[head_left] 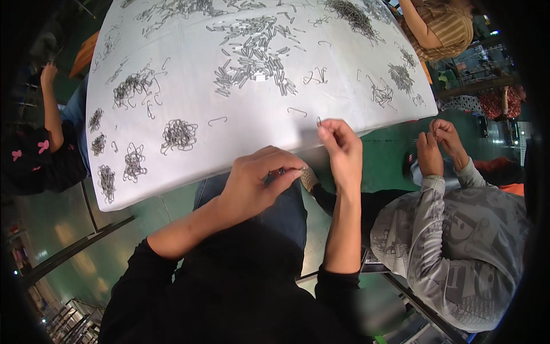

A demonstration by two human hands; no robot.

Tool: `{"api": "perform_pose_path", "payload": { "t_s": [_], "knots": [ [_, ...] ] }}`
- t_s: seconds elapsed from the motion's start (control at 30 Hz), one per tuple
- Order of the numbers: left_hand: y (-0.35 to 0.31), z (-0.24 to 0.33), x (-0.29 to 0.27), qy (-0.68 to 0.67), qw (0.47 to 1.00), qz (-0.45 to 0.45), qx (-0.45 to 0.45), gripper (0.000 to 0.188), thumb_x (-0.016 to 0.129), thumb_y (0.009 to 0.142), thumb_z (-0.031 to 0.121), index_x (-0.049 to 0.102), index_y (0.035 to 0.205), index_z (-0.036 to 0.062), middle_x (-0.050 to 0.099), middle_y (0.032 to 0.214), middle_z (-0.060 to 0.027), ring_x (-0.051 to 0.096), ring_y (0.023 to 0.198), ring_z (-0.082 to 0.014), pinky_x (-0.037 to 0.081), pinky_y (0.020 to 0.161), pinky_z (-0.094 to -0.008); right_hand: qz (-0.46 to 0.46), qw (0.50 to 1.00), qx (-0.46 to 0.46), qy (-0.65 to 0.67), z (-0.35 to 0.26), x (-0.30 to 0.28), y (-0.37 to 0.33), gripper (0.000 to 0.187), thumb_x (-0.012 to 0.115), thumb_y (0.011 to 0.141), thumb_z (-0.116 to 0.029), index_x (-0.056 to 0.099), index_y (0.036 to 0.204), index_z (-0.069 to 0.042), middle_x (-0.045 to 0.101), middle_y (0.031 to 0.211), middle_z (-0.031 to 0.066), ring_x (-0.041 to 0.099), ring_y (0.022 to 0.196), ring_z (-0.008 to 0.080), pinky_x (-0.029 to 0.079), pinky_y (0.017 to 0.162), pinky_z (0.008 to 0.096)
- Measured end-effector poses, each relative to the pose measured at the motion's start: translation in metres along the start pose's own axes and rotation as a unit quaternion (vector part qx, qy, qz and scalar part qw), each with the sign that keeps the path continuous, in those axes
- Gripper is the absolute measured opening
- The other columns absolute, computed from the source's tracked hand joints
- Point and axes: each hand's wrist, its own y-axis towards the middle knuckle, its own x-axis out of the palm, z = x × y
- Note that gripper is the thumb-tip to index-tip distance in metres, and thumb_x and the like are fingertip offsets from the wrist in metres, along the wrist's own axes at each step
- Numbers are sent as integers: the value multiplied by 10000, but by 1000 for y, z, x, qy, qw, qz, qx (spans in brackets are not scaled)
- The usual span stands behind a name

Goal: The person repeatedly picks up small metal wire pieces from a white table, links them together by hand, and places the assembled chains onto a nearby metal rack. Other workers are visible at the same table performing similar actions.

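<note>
Over the table's near edge, my left hand (252, 180) is closed in a pinch. A small metal piece shows at its thumb and index fingertips, and dark bits show inside the curled fingers; their kind I cannot make out. To its right, my right hand (342, 146) is raised, thumb and index finger pinching a small metal wire piece (319, 121), of which the tip shows. Closest on the cloth are two single wire hooks, one bent wire hook (297, 111) and another wire hook (217, 120). A heap of bent wire clips (179, 135) sits left of them.
The white-covered table (240, 143) bears a large spread of flat metal strips (255, 57) and several wire heaps, including a dark heap (352, 17) far right. A co-worker in a grey patterned top (458, 246) sits close on my right; others sit left and far right.
</note>
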Motion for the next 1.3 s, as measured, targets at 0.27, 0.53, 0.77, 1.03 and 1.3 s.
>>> {"api": "perform_pose_path", "payload": {
  "t_s": [0.27, 0.53, 0.77, 1.03, 1.3],
  "knots": [
    [-1, -1, 3, 3, 999, 38, 28, 171, 682, 815, 31, 692, 980, 73, 680, 849, -73, 643, 700, -177, 512, 601, -279, 16, 962, -30, 272, -43, 30, -82, 91, 654, 852, 46, 626, 929, 8, 634, 975, 78, 567, 851, 98, 459, 756, 215],
    [-6, -2, 6, 32, 994, 64, 85, 253, 683, 813, -14, 692, 1054, 64, 696, 906, -68, 625, 750, -152, 511, 658, -270, 111, 960, -71, 246, -33, 52, -83, 91, 644, 854, 52, 615, 920, -3, 600, 1030, 92, 574, 922, 137, 472, 839, 268],
    [28, -73, -50, 166, 972, 143, 84, 150, 692, 824, 66, 699, 973, 53, 685, 903, -83, 633, 785, -213, 507, 689, -306, 116, 961, -132, 212, -34, 59, -84, 109, 661, 826, 38, 591, 897, -6, 588, 956, 107, 556, 873, 167, 453, 788, 272],
    [61, -195, -127, 325, 939, 23, 110, 159, 687, 802, 152, 658, 900, 30, 618, 881, -135, 559, 831, -312, 449, 734, -401, 122, 976, -59, 171, -34, 56, -107, 113, 671, 812, 59, 621, 864, -27, 604, 938, 69, 584, 876, 149, 504, 786, 280],
    [73, -172, -125, 455, 868, -1, 200, 98, 573, 867, 21, 561, 945, -37, 561, 892, -198, 540, 833, -369, 460, 736, -424, 72, 979, -159, 107, -27, 59, -92, 77, 637, 900, -86, 600, 914, -19, 601, 940, 40, 565, 892, 132, 443, 807, 269]
  ]
}}
